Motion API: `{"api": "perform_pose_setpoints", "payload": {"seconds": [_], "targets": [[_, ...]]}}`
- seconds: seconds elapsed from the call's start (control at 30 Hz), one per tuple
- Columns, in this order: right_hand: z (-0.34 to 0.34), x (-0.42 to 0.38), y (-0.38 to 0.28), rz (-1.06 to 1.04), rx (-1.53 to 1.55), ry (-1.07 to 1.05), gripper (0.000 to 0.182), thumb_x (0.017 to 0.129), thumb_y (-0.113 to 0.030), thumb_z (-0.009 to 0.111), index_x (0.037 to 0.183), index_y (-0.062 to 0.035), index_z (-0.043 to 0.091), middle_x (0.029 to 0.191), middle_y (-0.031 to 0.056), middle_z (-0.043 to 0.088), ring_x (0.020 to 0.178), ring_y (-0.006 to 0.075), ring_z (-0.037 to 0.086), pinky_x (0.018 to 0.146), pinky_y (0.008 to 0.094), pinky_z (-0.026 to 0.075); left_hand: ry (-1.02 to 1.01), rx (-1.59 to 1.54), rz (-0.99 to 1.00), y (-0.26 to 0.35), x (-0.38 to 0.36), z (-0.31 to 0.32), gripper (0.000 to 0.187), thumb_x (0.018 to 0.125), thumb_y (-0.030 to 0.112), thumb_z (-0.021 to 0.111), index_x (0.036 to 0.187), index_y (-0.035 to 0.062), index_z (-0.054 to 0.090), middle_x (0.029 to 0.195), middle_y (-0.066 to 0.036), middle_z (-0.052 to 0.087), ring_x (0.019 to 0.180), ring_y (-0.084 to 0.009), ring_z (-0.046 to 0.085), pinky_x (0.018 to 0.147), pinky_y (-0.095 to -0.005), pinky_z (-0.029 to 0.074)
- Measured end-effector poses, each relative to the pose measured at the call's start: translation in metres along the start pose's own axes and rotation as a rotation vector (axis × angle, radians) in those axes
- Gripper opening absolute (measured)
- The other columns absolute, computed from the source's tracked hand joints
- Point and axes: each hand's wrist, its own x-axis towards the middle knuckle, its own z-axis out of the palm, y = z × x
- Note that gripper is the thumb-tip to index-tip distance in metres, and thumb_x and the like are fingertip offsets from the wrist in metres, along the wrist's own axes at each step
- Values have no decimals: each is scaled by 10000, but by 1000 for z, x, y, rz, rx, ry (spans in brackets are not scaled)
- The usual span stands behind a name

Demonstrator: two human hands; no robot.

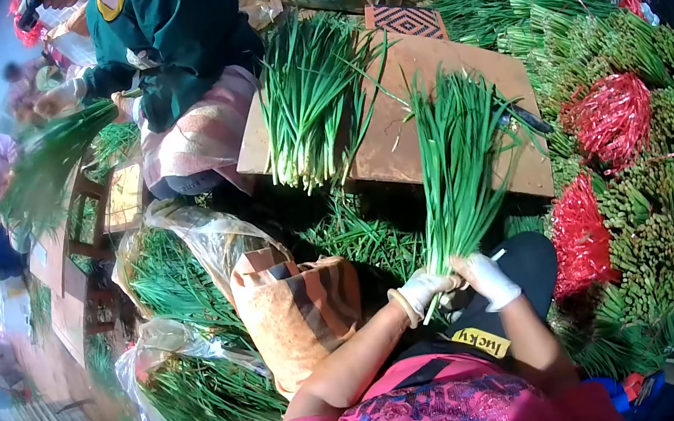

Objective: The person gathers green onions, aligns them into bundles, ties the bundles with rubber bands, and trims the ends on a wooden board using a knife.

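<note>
My left hand (426, 289), in a white glove with a band at the wrist, is closed round the lower stems of a bunch of long green stalks (456, 156). Beside it my right hand (485, 279), also gloved in white, grips the same stems near their cut ends. The leafy tops point away from me and lie over the edge of a brown board (397, 144). Left of them on the board rests another green bunch (306, 101), its pale ends toward me. A dark-handled tool (527, 120) lies partly behind the leaves.
A co-worker (179, 50) in a green top sits at the upper left, holding a green bunch. Red ties (579, 238) and more red strands (612, 121) lie on stacked bunches at the right. Plastic bags of greens (201, 408) stand at the left, near a striped cloth (300, 313).
</note>
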Motion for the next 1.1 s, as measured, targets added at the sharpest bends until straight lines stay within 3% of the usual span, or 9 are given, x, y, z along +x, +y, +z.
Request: {"api": "perform_pose_setpoints", "payload": {"seconds": [0.03,0.17,0.3,0.5,0.57,0.63,0.7,0.9,1.1], "targets": [[-26,-5,-2,-299,-595,-230,203,805,-306,597,865,-120,650,824,73,645,719,243,613,632,353,492,52,287,-15,4,7,-3,391,735,227,699,1054,52,555,784,-49,632,652,-166,585,582,-283,481],[-124,13,-74,-222,-710,-15,143,791,-228,580,767,-107,652,773,92,649,713,272,621,614,368,487,457,888,167,11,-22,-1,432,778,411,635,1023,67,546,811,-183,643,742,-325,633,656,-390,498],[-160,107,-111,10,-76,181,152,790,-186,571,800,-52,642,803,106,641,709,273,617,641,339,471,436,1021,449,16,-23,-4,279,778,286,607,972,91,563,714,-162,618,647,-344,612,559,-419,488],[-246,224,18,-191,-649,449,198,801,-208,561,877,-40,634,893,133,642,820,256,614,747,325,480,434,932,532,28,-46,-5,220,784,245,611,939,91,587,698,-140,619,629,-321,615,542,-394,492],[-272,213,46,408,-86,479,239,827,-233,526,929,-44,632,971,151,632,887,298,605,791,370,481,470,832,504,38,-60,-8,289,738,250,675,962,90,585,741,-146,628,678,-333,615,591,-390,506],[-291,203,79,515,-935,67,268,854,-244,480,948,-45,634,1021,169,617,949,321,590,803,408,475,380,734,471,47,-76,-14,352,724,248,704,1008,82,580,778,-144,632,712,-306,625,639,-368,511],[-290,194,174,481,-890,-66,276,844,-250,484,963,-52,636,1030,194,611,971,327,589,812,411,470,379,698,363,72,-103,-14,424,708,241,730,1064,72,574,819,-138,637,744,-275,633,691,-328,510],[-261,167,97,539,-811,146,262,668,-188,579,847,-16,661,880,222,630,866,360,616,760,403,501,649,290,91,151,-145,-11,365,704,152,747,1013,16,609,869,-71,665,760,-142,628,674,-279,502],[-297,133,73,297,-636,399,192,696,-221,568,780,-63,638,800,212,621,795,380,603,715,451,482,904,440,492,147,-155,-34,288,638,62,671,908,-3,595,814,-84,612,681,-198,578,621,-295,457]]}}
